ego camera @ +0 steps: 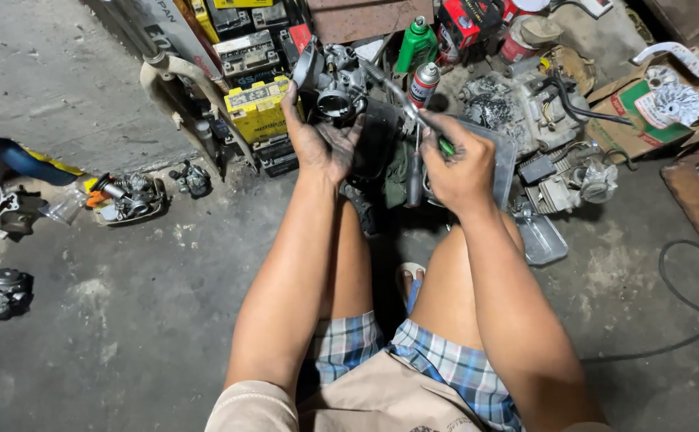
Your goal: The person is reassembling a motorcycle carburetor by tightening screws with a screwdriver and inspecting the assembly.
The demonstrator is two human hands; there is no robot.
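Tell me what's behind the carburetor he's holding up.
Behind the carburetor in the left hand sit stacked batteries, one yellow battery, and a green bottle. The floor directly behind it is covered.

Plaid shorts, tan shirt, grease-smeared hands [321, 144].

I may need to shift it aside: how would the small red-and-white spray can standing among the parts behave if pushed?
The spray can stands upright, tall and narrow, so it would probably tip rather than slide. Its round body would likely roll once down, though the crowded engine parts beside it should stop it quickly. It looks light for its size.
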